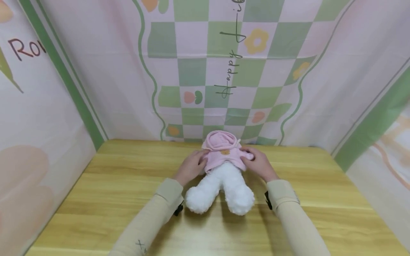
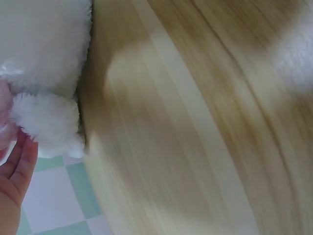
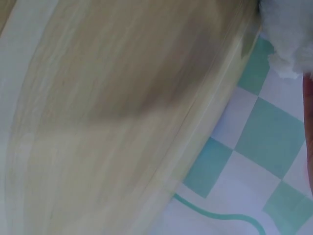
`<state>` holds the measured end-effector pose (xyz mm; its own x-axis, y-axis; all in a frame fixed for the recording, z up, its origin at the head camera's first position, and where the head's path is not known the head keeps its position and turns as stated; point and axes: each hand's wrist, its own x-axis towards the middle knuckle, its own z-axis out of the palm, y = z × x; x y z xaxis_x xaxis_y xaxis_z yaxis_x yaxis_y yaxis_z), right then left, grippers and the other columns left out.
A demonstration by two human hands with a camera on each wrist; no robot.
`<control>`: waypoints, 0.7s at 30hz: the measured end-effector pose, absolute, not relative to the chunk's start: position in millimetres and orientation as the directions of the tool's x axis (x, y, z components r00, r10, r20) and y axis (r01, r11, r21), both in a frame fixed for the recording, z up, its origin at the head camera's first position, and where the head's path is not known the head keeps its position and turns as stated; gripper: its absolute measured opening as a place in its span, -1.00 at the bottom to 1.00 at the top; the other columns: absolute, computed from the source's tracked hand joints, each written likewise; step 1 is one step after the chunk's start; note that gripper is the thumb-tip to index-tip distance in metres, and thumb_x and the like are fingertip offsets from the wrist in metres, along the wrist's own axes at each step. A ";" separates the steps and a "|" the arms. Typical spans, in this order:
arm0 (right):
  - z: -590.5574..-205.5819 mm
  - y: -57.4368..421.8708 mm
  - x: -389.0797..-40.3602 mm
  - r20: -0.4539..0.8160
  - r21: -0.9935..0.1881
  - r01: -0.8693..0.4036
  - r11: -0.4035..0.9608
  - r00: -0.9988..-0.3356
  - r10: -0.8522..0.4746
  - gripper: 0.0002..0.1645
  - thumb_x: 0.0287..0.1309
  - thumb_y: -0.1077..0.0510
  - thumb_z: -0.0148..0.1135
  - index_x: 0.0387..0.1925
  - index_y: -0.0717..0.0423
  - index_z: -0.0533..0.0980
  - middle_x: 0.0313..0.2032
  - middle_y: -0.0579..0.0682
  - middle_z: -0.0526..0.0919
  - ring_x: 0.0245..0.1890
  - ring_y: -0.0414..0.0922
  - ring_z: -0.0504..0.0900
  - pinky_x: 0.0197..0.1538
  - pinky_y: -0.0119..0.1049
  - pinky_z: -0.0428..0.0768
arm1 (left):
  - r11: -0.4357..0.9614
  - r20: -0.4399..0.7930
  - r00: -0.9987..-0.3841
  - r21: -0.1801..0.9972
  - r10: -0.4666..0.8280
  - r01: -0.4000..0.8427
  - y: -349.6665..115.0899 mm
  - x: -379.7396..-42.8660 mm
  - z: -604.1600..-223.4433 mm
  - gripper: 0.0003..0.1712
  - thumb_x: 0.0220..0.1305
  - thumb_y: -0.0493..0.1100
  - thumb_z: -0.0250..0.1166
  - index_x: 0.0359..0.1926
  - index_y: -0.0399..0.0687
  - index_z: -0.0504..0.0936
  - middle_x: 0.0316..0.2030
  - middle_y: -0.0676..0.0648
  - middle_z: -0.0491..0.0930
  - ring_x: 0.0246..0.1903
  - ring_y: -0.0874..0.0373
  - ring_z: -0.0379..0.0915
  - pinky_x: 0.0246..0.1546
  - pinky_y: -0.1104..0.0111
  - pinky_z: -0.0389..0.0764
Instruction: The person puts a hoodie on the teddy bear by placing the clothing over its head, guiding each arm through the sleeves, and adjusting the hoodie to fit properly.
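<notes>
A white plush toy (image 1: 238, 197) in a pink hoodie (image 1: 221, 160) lies on the wooden table, its legs toward me. The hood hides its head. My left hand (image 1: 191, 166) grips the hoodie at the toy's left-hand side in the head view. In the left wrist view, the fingertips (image 2: 30, 147) meet pink cloth beside white fur (image 2: 49, 117). On the other side, my right hand (image 1: 257, 164) holds the hoodie by the sleeve, thumb below and fingers above. Only a sliver of that hand (image 3: 308, 127) shows in the right wrist view, below white fur (image 3: 293, 34).
The wooden table (image 1: 128, 192) ends at a hanging cloth (image 1: 192, 71) with green and white checks, close behind the toy's hood. More printed cloth (image 1: 48, 142) hangs on the left and right sides. Dark wrist straps show below both cuffs.
</notes>
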<state>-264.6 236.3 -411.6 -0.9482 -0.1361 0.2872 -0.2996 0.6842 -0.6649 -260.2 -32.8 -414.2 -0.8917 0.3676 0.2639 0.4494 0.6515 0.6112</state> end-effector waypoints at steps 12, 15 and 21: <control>-406.8 236.1 -264.8 0.409 -0.593 -0.413 0.691 -0.894 -0.184 -0.61 0.04 0.26 0.31 -0.03 0.26 0.55 0.09 0.30 0.49 0.10 0.23 0.47 0.17 0.09 0.43 | 0.628 0.272 -0.893 0.637 0.358 0.446 -34.0 -260.3 -419.1 -0.57 0.42 -0.13 0.06 0.28 -0.01 0.44 0.07 -0.15 0.56 -0.09 0.06 0.55 -0.01 0.20 0.58; -404.9 233.1 -267.0 0.543 -0.467 -0.523 0.713 -0.806 -0.236 -0.70 -0.07 0.33 0.36 -0.20 0.28 0.60 -0.03 0.28 0.54 0.01 0.25 0.47 0.11 0.11 0.42 | 0.630 0.283 -0.891 0.632 0.355 0.451 -35.6 -260.7 -418.9 -0.58 0.42 -0.15 0.05 0.26 0.01 0.45 0.04 -0.15 0.58 -0.08 0.05 0.56 -0.01 0.20 0.59; -403.7 226.9 -267.7 0.576 -0.313 -0.627 0.713 -0.722 -0.383 -0.86 0.02 0.35 0.27 -0.34 0.19 0.68 -0.37 0.11 0.67 -0.32 0.04 0.59 -0.19 -0.10 0.56 | 0.639 0.298 -0.900 0.634 0.317 0.435 -37.6 -260.0 -413.5 -0.60 0.40 -0.17 0.07 0.21 -0.05 0.50 0.02 -0.18 0.59 -0.06 0.00 0.56 0.03 0.15 0.58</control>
<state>-267.7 226.9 -403.7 -0.7225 -0.3827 0.5759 -0.6273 0.7131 -0.3131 -260.0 -37.6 -413.5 -0.9003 0.3170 0.2982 0.4351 0.6392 0.6341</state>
